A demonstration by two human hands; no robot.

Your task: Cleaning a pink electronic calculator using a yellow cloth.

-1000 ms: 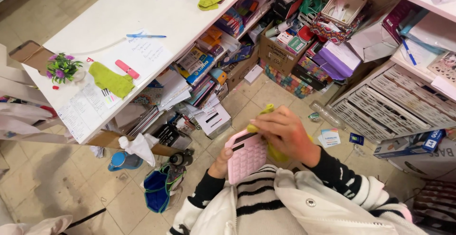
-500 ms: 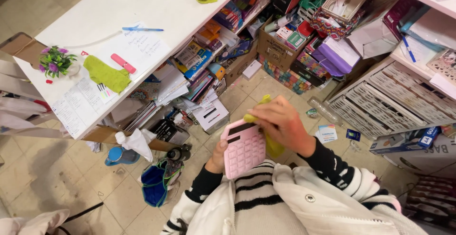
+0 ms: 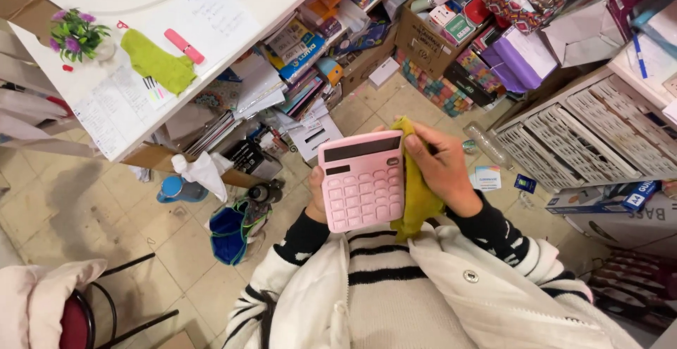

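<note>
In the middle of the frame, the left hand (image 3: pixel 316 197) grips a pink calculator (image 3: pixel 362 180). The right hand (image 3: pixel 441 169) presses a yellow cloth (image 3: pixel 417 197) to its side.

Head view — steeply downward, close over hands (image 3: pixel 437 173)

Both forearms, in striped sleeves, are bending inward before the chest. The left hand (image 3: pixel 315 197) is curling from behind with only fingertips showing, while the right hand (image 3: pixel 441 169) is gripping, thumb pressing forward.
</note>
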